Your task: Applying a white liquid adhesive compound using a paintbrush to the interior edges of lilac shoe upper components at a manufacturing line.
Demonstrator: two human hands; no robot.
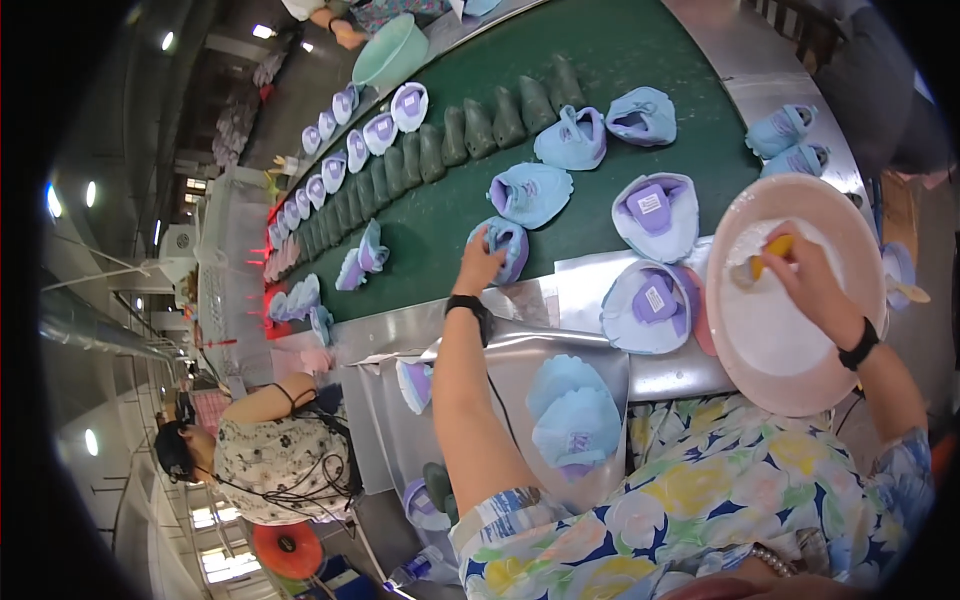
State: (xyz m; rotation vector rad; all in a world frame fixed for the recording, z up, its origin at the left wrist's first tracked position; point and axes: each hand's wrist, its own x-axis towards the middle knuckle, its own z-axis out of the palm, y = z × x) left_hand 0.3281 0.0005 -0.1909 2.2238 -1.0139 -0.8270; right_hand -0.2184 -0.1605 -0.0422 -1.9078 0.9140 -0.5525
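Observation:
My left hand reaches over the near edge of the green conveyor belt, its fingers closed on a light blue and lavender shoe upper. Over a pale pink basin, my right hand grips a yellow-handled brush. The brush's pale head is at the white material in the basin; whether this is liquid or powder I cannot tell. Between my hands sit two lavender-lined uppers, one on the belt and another on the metal ledge, each with a white label inside.
Dark shoe lasts stand in a long row along the belt, with more uppers beside them. Stacked blue uppers lie on a metal tray by my left arm. A co-worker sits at left; a green basin stands across the belt.

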